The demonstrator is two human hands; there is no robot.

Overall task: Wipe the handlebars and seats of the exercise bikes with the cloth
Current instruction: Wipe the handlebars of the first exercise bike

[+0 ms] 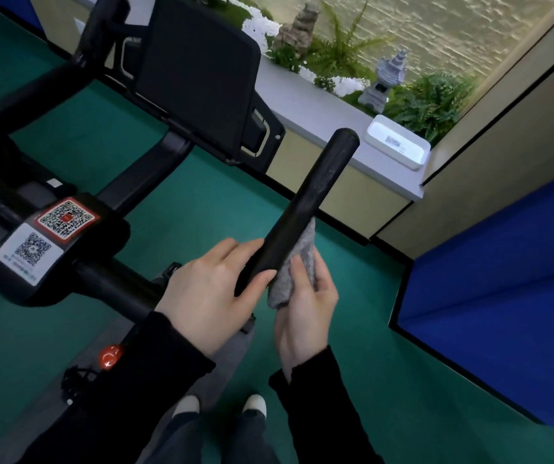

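Note:
A black exercise bike fills the left half of the view. Its right handlebar grip (312,199) rises slanting toward the upper right. My left hand (208,293) grips the lower end of this grip, thumb over the top. My right hand (305,313) holds a grey cloth (294,269) against the grip's right side, just beside my left thumb. The left handlebar (24,95) runs across the upper left. No seat is in view.
The bike's black screen (198,72) stands behind the bars, with QR-code stickers (48,236) on the stem and a red knob (110,356) below. A white box (398,142) sits on a grey ledge beside plants and stone ornaments. A blue panel (503,283) stands at right. The floor is green.

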